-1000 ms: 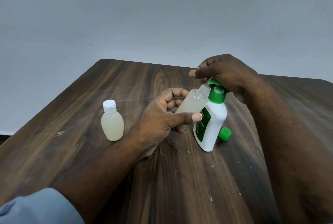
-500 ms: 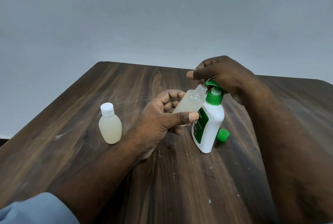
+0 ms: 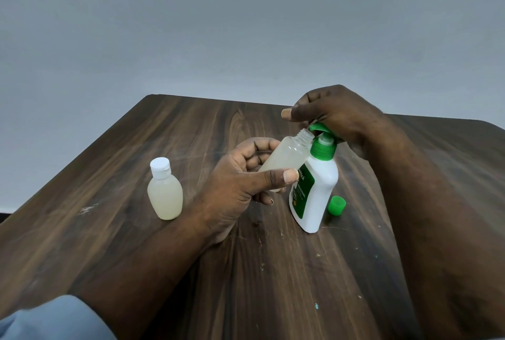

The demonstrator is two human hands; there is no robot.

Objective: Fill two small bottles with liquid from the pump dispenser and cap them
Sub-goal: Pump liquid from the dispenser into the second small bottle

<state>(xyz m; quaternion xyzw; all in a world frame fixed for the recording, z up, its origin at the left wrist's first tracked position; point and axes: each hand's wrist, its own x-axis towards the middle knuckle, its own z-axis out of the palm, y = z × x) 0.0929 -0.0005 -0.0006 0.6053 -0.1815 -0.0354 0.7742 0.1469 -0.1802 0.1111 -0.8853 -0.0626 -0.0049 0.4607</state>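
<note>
My left hand (image 3: 240, 181) grips an uncapped small clear bottle (image 3: 287, 156), tilted so that its threaded mouth sits just under the green pump nozzle. The bottle holds pale cloudy liquid. My right hand (image 3: 336, 115) rests on top of the green pump head of the white pump dispenser (image 3: 314, 189), which stands on the wooden table (image 3: 191, 230). A second small bottle (image 3: 164, 193), filled with pale liquid and closed with a white cap, stands upright to the left. A loose green cap (image 3: 336, 205) lies on the table right of the dispenser.
The dark wooden table has its far edge against a plain grey wall. My forearms cross the near part of the table, with a light blue sleeve (image 3: 52, 320) at the bottom left.
The hands, the held bottle and the dispenser keep nearly the same pose; the view has shifted slightly. The pump head looks a little higher than one second ago.
</note>
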